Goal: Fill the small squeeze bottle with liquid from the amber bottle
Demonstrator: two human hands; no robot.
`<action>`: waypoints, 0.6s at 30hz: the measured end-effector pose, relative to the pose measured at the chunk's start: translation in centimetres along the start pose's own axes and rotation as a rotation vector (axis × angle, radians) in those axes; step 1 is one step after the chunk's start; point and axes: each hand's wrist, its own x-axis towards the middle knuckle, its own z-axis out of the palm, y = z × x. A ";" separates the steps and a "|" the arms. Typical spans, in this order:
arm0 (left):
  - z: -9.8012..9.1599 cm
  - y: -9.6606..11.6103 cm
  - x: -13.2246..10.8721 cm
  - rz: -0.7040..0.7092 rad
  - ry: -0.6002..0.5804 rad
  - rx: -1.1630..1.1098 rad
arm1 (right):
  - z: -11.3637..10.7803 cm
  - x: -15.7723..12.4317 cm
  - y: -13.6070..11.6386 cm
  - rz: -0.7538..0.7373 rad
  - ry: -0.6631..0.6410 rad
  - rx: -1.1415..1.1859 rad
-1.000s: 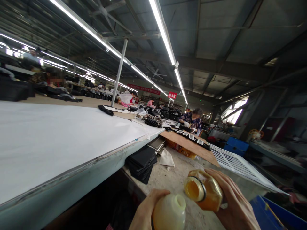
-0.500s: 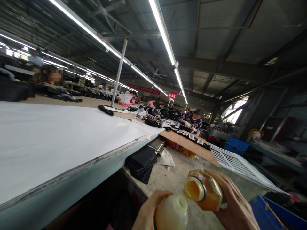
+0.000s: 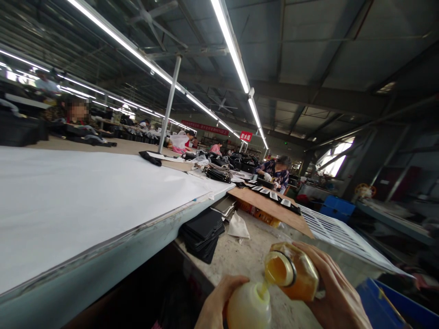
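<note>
My right hand [image 3: 334,292] grips a clear jar [image 3: 293,276] of amber liquid, tipped on its side with its open mouth facing left. A thin amber stream runs from that mouth into the neck of a pale, cloudy squeeze bottle [image 3: 248,308]. My left hand [image 3: 217,304] is wrapped round the left side of the squeeze bottle and holds it upright at the bottom edge of the view. Both hands hover over a speckled grey worktop [image 3: 243,256].
A long table under a white sheet [image 3: 85,196] fills the left. A stack of black pieces [image 3: 202,230] and a white cloth [image 3: 238,226] lie on the worktop. Beyond are a cardboard board [image 3: 270,208], a white grid panel [image 3: 339,237], blue bins [image 3: 394,306] and a seated co-worker [image 3: 276,171].
The squeeze bottle and my left hand have shifted slightly right, under the jar's mouth. Amber liquid now runs from the jar into the bottle.
</note>
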 end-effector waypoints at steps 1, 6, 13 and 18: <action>0.1 -0.1 0.1 -0.006 0.017 0.009 | 0.0 0.0 0.0 0.003 0.001 0.005; 0.2 -0.9 0.3 -0.013 0.033 0.016 | -0.1 0.2 0.1 -0.001 0.001 -0.011; 0.1 -0.9 0.2 -0.031 0.031 -0.101 | -0.2 0.2 0.0 0.004 0.009 -0.014; 0.1 -1.0 0.1 -0.042 0.024 -0.126 | -0.4 0.4 0.1 -0.010 0.026 -0.006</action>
